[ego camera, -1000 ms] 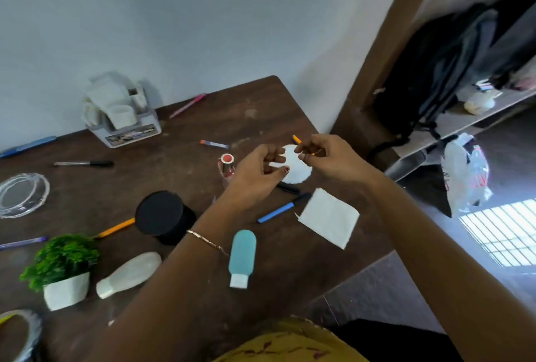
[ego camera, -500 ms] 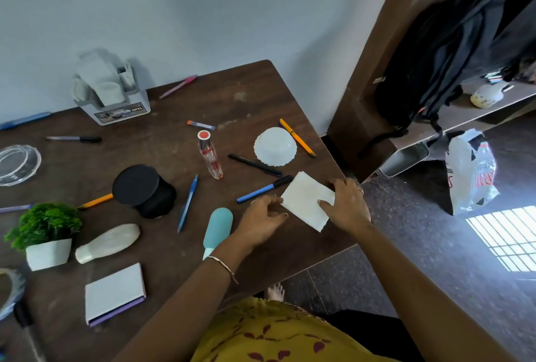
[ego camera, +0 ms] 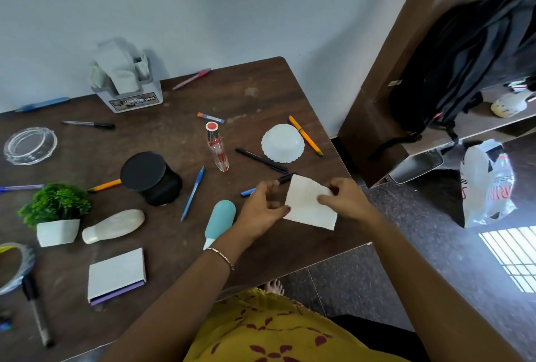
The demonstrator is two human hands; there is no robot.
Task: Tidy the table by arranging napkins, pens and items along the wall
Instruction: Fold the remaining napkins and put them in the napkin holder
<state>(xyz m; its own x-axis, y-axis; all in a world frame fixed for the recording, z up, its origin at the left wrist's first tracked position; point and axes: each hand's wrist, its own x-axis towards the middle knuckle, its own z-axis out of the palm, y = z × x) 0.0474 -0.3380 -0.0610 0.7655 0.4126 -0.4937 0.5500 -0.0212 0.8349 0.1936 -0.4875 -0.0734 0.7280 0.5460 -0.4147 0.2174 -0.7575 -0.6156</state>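
A white napkin [ego camera: 307,208] is lifted slightly near the table's right front edge. My left hand [ego camera: 262,208] pinches its left edge and my right hand [ego camera: 345,200] pinches its right side. A blue pen [ego camera: 249,192] with a black cap lies partly hidden behind my left hand. Other pens are scattered: a black one [ego camera: 261,160], an orange one [ego camera: 306,135], a blue one [ego camera: 193,193], a pink one [ego camera: 191,79] near the wall. A grey napkin holder [ego camera: 127,86] stands against the wall.
On the brown table [ego camera: 255,94] also lie a white scalloped bowl [ego camera: 282,144], a clear bottle [ego camera: 217,149], a black cup [ego camera: 150,178], a teal tube [ego camera: 220,222], a white bottle [ego camera: 113,226], a potted plant [ego camera: 55,213], a notepad [ego camera: 116,274] and a glass dish [ego camera: 29,145]. Backpack [ego camera: 464,62] hangs right.
Both hands came down from above the white bowl to the napkin at the table's edge and took hold of it. The napkin's far corner is now raised.
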